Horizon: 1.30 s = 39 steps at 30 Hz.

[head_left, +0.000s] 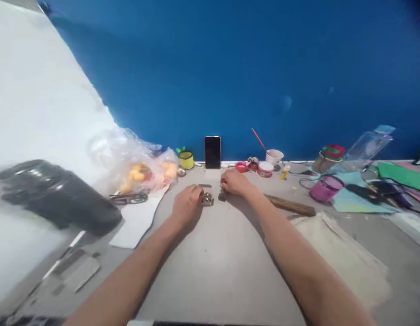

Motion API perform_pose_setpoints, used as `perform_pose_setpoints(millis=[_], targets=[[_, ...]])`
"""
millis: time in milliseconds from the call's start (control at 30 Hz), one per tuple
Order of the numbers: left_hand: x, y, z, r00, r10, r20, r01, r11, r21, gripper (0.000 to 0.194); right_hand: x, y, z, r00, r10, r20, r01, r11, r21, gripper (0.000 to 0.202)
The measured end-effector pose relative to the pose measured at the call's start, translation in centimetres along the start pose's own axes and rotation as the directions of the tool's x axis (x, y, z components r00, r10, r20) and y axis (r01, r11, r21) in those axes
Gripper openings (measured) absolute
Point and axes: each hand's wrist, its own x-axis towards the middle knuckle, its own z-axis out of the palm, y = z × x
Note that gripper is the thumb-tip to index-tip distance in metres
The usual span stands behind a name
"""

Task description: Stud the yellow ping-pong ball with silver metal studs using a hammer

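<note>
At the middle of the grey table, my left hand has its fingers closed at the left side of a small square metal piece with a pitted, shiny top. My right hand is a little to the right, thumb and fingers pinched together; whatever is between them is too small to make out. Below those fingertips is a small dark shape, its kind unclear. A thin flat strip lies just behind the metal piece. A wooden handle sticks out from behind my right forearm, which hides its other end.
A phone leans upright against the blue wall. Plastic bags and a dark bottle are at left. A white bowl, a purple container, a clear bottle and a pale cloth are at right.
</note>
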Motion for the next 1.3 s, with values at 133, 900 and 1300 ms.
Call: perform_pose_setpoints(millis=[133,900,1300], targets=[[0.3,-0.2,0.2,1.0,-0.01,0.011,0.01,1.0,-0.016,0.013,0.0,0.0,0.2,1.0,0.007,-0.002,-0.007,1.0,0.003,0.028],[1.1,-1.4,-1.4,0.834,-0.482,0.27,0.429,0.258,-0.866,0.026,-0.1,-0.3,-0.1,1.0,-0.003,0.001,0.004,1.0,-0.021,0.024],[1.4,-0.8,-1.0,0.907,-0.418,0.057,0.321,0.595,-0.737,0.009,-0.3,-0.5,-0.4,0.999,0.031,-0.018,-0.031,0.999,0.009,0.022]])
